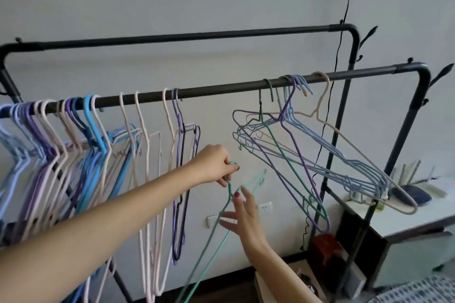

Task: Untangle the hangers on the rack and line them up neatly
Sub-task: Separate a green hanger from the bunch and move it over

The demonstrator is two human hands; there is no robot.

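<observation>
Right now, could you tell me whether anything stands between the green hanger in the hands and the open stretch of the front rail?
Nothing visible does. The left hand pinches the green hanger by its hook below the bare stretch of front rail, between the purple hanger and the tangled cluster. The right hand is open beside it.

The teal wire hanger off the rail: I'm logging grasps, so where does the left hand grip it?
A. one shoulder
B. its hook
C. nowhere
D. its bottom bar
B: the left hand pinches the hook of the teal wire hanger; the right hand spreads open beside its neck.
</observation>
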